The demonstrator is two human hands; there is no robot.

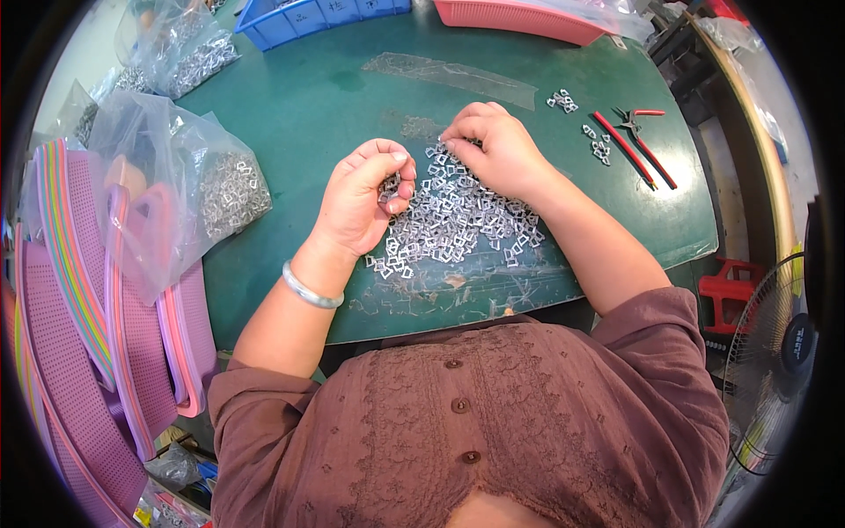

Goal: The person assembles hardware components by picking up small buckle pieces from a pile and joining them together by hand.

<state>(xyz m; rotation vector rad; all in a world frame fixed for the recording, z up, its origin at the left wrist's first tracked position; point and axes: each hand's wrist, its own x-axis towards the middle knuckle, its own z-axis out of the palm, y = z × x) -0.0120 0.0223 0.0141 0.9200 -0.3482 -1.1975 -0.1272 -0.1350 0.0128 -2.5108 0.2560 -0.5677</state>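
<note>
A heap of small silver metal buckles (458, 220) lies on the green table (334, 97) in front of me. My left hand (361, 198) is curled shut around a bunch of these buckles at the heap's left edge; a silver bangle circles its wrist. My right hand (497, 150) rests palm down on the far side of the heap, its fingertips pressing on loose buckles.
Red-handled pliers (638, 141) and two small clusters of buckles (563, 101) lie at the right. Clear bags of buckles (220, 189) sit at the left beside stacked pink and purple baskets (79, 334). A blue bin (308, 18) and pink tray (519, 18) stand at the back. A fan (775, 352) stands right.
</note>
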